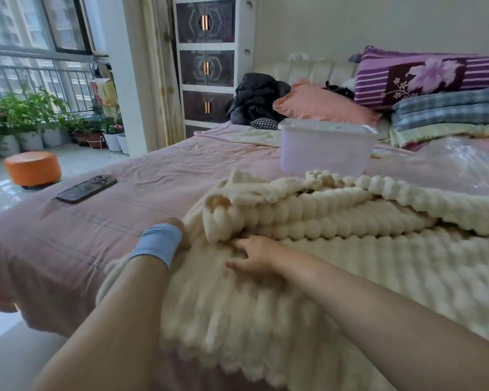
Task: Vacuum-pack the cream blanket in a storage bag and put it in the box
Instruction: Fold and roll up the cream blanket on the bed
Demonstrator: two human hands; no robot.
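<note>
Folding blanket [350,277] — right hand [256,256] flat, fingers spread, pinning layers; left hand [180,230] buried in fold, grip unclear. Square edges, press air out before bagging.

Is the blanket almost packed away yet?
Not nearly. Nothing looks finished: the cream blanket lies loosely bunched on the bed, outside the clear storage bag. Right now the right hand rests flat on it and the left hand is at its edge, fingers hidden. Folding, bagging, vacuuming and filling the box are left.
</note>
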